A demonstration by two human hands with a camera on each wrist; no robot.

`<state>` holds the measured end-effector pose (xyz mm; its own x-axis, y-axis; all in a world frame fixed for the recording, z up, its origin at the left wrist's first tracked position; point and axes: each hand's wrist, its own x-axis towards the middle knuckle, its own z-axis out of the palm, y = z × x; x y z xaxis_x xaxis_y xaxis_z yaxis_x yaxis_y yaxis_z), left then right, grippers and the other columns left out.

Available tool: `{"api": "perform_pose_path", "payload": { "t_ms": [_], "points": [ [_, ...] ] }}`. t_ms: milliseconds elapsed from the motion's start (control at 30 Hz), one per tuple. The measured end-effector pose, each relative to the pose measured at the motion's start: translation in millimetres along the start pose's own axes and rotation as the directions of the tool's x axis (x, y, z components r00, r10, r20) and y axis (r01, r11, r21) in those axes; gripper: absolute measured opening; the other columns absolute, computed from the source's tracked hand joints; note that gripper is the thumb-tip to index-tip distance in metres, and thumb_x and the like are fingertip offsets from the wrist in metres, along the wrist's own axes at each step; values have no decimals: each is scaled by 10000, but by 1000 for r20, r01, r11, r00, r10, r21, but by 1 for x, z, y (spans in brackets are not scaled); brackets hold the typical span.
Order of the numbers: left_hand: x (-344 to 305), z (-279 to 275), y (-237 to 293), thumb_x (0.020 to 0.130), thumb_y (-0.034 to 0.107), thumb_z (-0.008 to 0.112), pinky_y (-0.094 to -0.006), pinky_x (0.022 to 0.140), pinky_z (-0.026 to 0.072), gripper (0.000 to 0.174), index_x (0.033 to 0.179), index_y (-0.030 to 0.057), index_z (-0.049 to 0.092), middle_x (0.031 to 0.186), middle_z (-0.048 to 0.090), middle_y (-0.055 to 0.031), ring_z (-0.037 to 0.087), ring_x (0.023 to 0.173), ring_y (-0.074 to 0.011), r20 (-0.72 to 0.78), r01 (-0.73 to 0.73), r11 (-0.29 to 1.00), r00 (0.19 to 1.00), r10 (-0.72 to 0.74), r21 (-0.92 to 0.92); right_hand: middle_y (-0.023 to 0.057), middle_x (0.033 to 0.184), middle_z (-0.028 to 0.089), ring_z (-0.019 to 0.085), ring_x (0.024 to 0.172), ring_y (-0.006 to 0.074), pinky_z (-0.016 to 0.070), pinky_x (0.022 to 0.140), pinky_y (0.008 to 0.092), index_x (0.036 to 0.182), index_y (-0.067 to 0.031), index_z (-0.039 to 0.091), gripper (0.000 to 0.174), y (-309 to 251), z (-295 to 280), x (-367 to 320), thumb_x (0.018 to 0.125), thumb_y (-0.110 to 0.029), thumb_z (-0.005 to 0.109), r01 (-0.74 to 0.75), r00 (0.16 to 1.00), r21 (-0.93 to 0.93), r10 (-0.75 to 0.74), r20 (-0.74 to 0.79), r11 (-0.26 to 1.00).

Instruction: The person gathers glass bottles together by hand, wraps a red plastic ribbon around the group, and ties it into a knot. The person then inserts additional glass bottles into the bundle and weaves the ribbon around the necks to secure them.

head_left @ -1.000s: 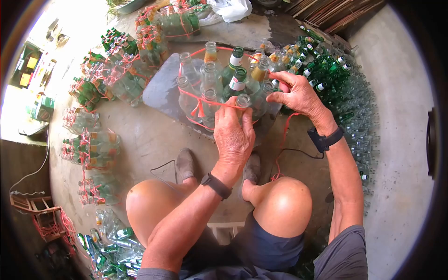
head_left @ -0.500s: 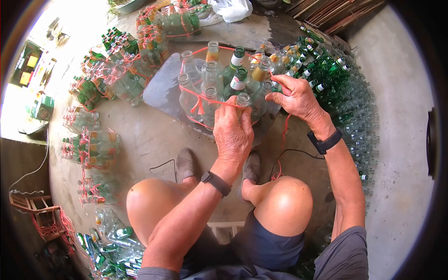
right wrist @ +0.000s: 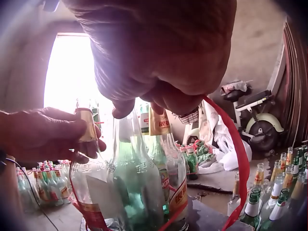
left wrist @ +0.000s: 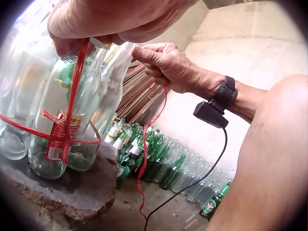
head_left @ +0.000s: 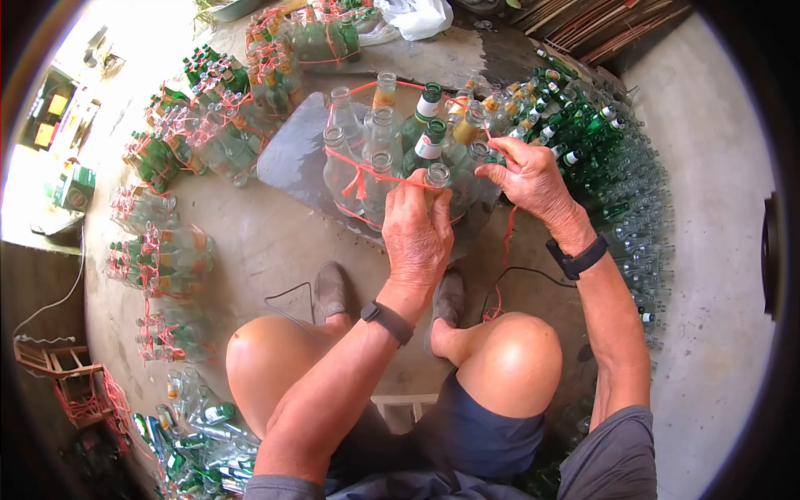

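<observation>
A cluster of clear and green bottles (head_left: pixel 382 125) stands upright on a grey slab (head_left: pixel 287 158), with red ribbon (head_left: pixel 342 156) around the necks and lower down around the bodies. At the near side, my left hand (head_left: pixel 417 237) grips a front bottle's neck, its fingertips by the ribbon; in the right wrist view, that hand's fingers curl round a gold-wrapped neck (right wrist: pixel 86 126). My right hand (head_left: pixel 537 183) pinches red ribbon at the cluster's right side, and a loose length (left wrist: pixel 144 149) hangs below it in the left wrist view.
Ribbon-tied bottle bundles (head_left: pixel 171 258) stand along the left. Many loose bottles (head_left: pixel 583 125) fill the right side by the wall, and more lie (head_left: pixel 204 442) at lower left. A white bag (head_left: pixel 417 17) and sticks (head_left: pixel 592 29) are at the back. A black cable (head_left: pixel 533 271) crosses the floor.
The bottle cluster has shifted slightly to the right in the head view. My right hand has moved a little right and down with the ribbon; my left hand stays at the bottle neck.
</observation>
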<state>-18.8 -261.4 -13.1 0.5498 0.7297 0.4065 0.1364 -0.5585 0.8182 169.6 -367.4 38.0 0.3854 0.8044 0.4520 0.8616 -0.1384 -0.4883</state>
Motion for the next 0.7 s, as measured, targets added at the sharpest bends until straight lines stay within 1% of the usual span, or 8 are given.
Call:
{"api": "perform_pose_path", "payload": {
  "t_ms": [33,100,133,200,300,500,633,700],
  "points": [
    [0,0,0,929,110,745,-503,910,535,420,1305,-23,612,1099,690,-221,647,1076,-432,-1,0,1000,1000,0,-1,49,598,456,480,537,124,431,529,308,1108,20,736,454,-1,0,0,812,-268,924,1,1000,-1,-1,0,1000],
    [0,0,-1,953,111,721,-464,915,527,348,1269,-1,626,1109,703,-170,655,1078,-389,-9,-11,1000,1000,12,17,62,592,472,493,529,138,436,528,315,1100,18,735,442,-3,0,-1,816,-266,919,6,1000,-19,-6,-10,1000],
    [1,0,-1,953,111,721,-464,915,527,348,1269,-1,626,1109,703,-170,655,1078,-389,-10,-11,1000,1000,11,16,62,592,472,493,529,138,436,528,315,1100,18,735,442,-3,0,-1,816,-266,919,7,1000,-20,-7,-9,1000],
    [2,1,-3,941,108,726,-518,902,532,426,1321,-18,581,1125,674,-223,643,1066,-439,15,-56,998,998,56,42,85,599,505,525,527,166,445,528,330,1091,16,730,431,-3,1,-2,821,-267,913,19,1000,-30,-20,-21,999],
    [2,6,-3,945,80,709,-517,894,528,402,1308,-7,559,1138,661,-219,641,1062,-444,52,29,999,998,-27,-35,114,606,533,554,526,210,456,529,346,1077,13,724,418,-6,0,-1,828,-269,906,35,999,-69,-36,-16,997],
    [2,9,-3,942,32,692,-505,881,518,352,1267,15,557,1126,650,-214,641,1053,-445,61,31,993,998,-24,-116,171,665,621,663,594,298,493,547,378,1051,-12,719,331,-15,2,-4,849,-218,882,33,999,-115,-37,-36,993],
    [1,11,-4,942,34,693,-512,879,516,366,1279,21,552,1121,649,-216,638,1048,-447,45,17,992,999,-11,-126,190,702,649,688,643,348,507,557,405,1014,-17,705,262,-24,5,-9,873,-182,853,-19,1000,-142,17,-21,990],
    [1,13,-4,940,33,692,-518,875,514,375,1286,25,548,1120,648,-216,636,1042,-449,15,3,994,1000,-1,-107,196,719,658,681,666,385,509,557,426,975,-18,685,219,-29,7,-11,896,-168,824,-11,1000,-256,10,-6,967]
  ]
}}
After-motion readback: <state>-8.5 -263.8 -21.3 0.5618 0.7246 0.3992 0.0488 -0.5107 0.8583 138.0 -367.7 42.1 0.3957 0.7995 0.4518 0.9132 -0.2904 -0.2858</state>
